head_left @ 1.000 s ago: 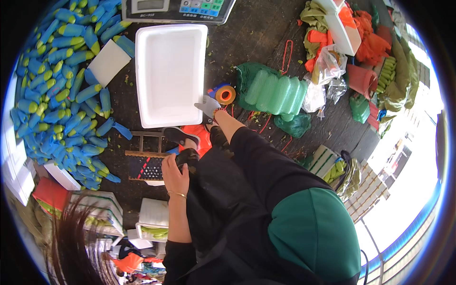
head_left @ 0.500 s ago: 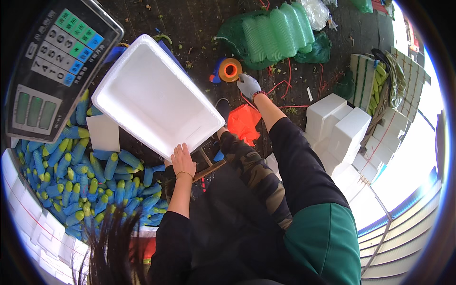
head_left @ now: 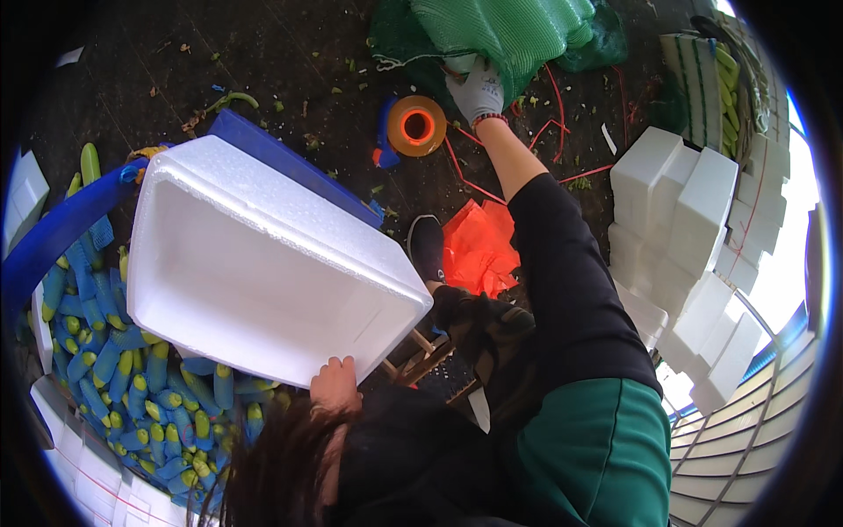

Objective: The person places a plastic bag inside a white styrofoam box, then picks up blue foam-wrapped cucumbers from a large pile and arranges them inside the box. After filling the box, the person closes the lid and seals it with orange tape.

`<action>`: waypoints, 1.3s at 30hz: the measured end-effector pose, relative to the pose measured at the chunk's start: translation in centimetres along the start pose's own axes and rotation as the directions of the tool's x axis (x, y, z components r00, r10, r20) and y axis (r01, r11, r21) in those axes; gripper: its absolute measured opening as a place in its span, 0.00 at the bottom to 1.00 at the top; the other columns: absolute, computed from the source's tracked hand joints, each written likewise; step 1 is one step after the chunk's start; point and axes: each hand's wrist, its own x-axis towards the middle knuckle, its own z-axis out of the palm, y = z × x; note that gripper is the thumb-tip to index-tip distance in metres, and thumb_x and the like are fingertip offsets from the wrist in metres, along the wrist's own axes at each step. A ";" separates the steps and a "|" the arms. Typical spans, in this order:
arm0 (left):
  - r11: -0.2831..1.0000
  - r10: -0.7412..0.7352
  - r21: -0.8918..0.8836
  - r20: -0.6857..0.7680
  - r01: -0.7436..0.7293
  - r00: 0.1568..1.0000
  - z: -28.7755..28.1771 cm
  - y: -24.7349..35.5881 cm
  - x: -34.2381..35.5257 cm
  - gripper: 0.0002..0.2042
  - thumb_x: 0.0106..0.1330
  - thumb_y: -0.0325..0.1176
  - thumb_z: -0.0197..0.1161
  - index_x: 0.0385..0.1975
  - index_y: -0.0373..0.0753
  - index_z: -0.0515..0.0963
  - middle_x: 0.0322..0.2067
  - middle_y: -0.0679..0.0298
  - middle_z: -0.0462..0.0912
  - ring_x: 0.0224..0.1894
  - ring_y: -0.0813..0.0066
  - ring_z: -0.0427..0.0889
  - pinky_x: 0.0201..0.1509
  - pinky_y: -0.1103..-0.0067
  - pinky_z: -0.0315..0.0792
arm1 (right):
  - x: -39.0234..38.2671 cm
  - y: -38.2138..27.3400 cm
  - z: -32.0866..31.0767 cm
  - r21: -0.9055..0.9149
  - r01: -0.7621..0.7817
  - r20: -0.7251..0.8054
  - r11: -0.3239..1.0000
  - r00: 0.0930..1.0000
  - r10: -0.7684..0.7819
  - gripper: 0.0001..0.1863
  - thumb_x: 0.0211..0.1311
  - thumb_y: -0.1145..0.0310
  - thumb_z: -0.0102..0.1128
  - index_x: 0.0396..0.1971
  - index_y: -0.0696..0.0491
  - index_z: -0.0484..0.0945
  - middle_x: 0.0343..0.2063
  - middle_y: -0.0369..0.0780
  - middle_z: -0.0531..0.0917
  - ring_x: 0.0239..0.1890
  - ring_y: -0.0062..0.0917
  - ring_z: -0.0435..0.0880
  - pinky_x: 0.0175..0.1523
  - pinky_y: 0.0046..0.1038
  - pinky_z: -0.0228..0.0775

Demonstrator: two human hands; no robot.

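Gloved right hand now shifted from the tape roll to the near edge of the green mesh bundle on the dark floor, closure unclear, leaving only the left hand on the white foam box, fingers over its nearest corner, thumb hidden, pinch unconfirmed.
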 end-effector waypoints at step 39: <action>0.954 0.038 -0.063 -0.944 -0.292 0.327 14.0 6.3 -5.5 0.09 0.66 0.19 0.67 0.44 0.35 0.86 0.36 0.52 0.87 0.38 0.53 0.88 0.43 0.69 0.80 | -4.6 -0.4 0.5 0.460 -0.221 0.394 0.860 0.919 0.025 0.66 0.51 0.40 0.78 0.79 0.64 0.52 0.67 0.58 0.78 0.68 0.48 0.81 0.71 0.40 0.74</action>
